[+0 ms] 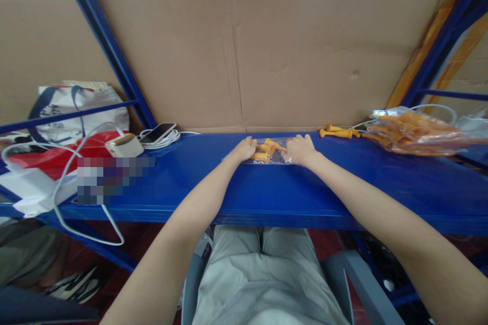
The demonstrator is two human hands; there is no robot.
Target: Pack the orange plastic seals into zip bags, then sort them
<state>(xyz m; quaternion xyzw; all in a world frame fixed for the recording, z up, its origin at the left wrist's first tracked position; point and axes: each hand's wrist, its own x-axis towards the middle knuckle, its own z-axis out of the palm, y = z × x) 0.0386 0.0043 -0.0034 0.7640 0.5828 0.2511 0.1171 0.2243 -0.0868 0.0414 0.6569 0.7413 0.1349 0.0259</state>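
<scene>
A clear plastic bag (280,159) with several orange plastic pieces (263,156) in it lies flat on the blue shelf (274,193). At its left end, my left hand (246,149) is closed on the bag, fingertips pointing away from me. My right hand (300,150) grips the right end, its fingers curled. Between the two hands the orange pieces show through the film; their exact kind is hard to make out.
Loose orange pieces (339,132) and a large bag of orange parts (415,132) lie at the right. Leftward are a phone (158,133), a coiled white cable (168,140), a power strip (38,190) and a tote bag (87,111). Cardboard (285,51) walls the back.
</scene>
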